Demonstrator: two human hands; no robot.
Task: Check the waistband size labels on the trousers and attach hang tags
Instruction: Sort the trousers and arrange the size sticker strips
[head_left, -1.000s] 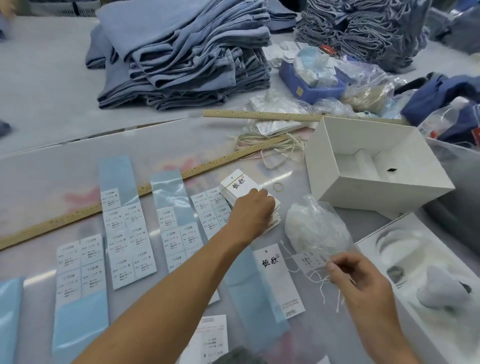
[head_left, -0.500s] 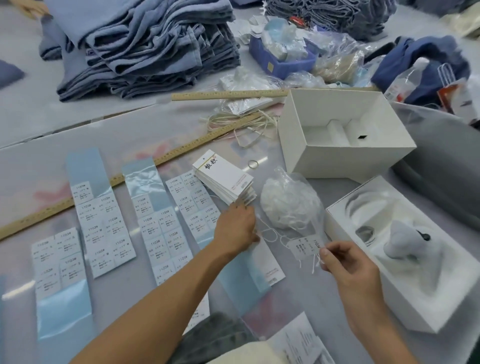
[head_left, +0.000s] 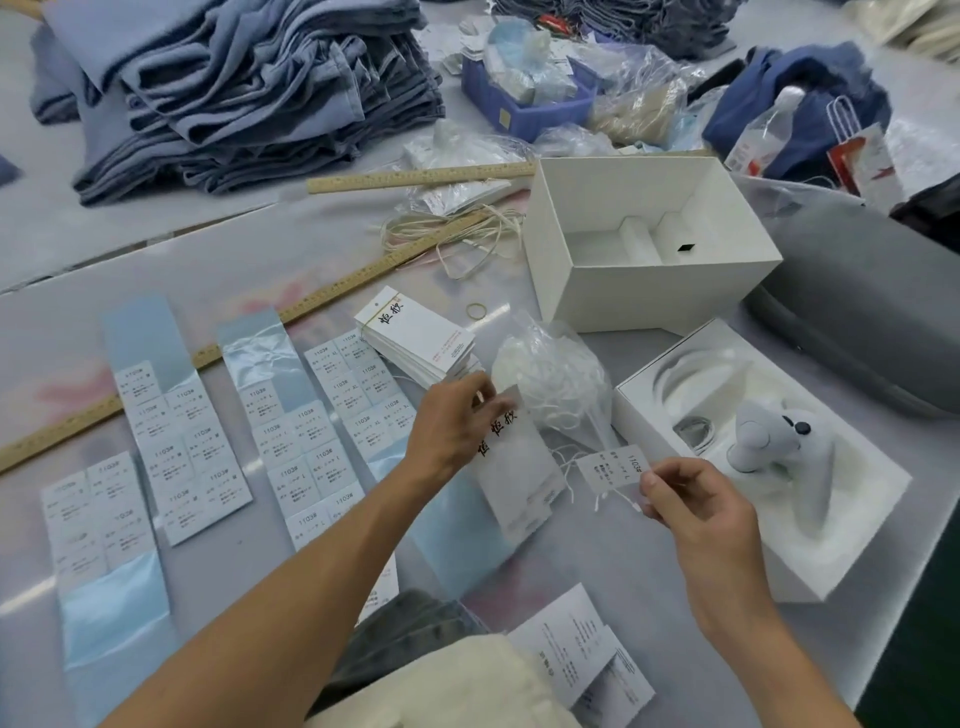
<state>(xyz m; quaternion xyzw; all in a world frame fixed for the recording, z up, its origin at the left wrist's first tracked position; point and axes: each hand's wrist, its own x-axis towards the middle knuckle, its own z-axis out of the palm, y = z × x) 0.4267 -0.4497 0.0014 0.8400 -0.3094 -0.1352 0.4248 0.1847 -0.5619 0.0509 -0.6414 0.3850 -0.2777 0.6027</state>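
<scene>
Pinching a hang tag (head_left: 506, 441) in the left hand (head_left: 449, 428) and a strung size label (head_left: 615, 465) in the right hand (head_left: 685, 493) above the table (head_left: 597, 561), the person risks snagging the loose string.

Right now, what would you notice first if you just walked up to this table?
Probably the two hands in the middle: the left hand holds a white hang tag, the right hand pinches a small size label. Behind them sits a big pile of blue trousers, and rows of stickers lie at left.
</scene>
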